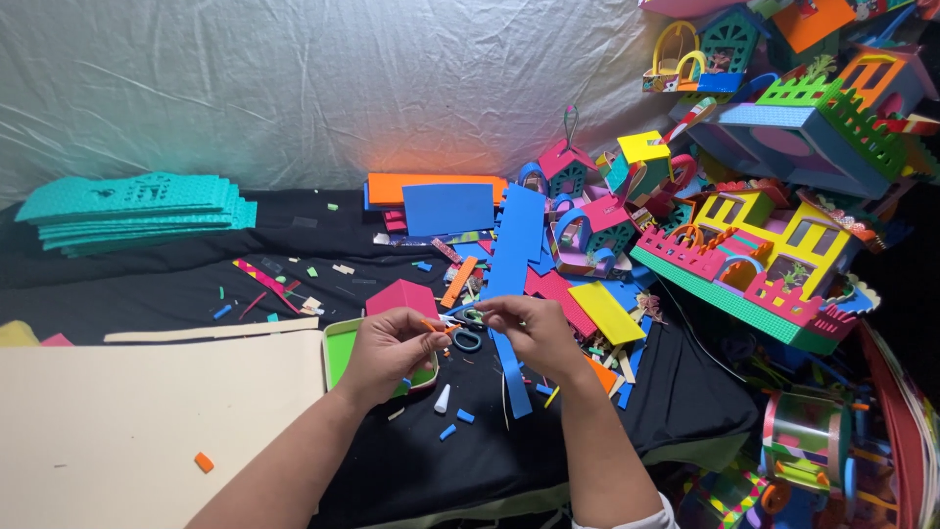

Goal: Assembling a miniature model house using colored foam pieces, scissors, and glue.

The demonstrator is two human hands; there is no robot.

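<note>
My left hand and my right hand meet over the black cloth, pinching a small orange foam strip between their fingertips. Blue-handled scissors lie just below and between the hands. A long blue foam strip runs under my right hand. A pink foam block and a green tray sit beside my left hand.
A stack of teal foam sheets lies at back left. Orange and blue sheets lie at the back centre. Finished foam houses pile up on the right. A cream board covers the front left. Foam scraps litter the cloth.
</note>
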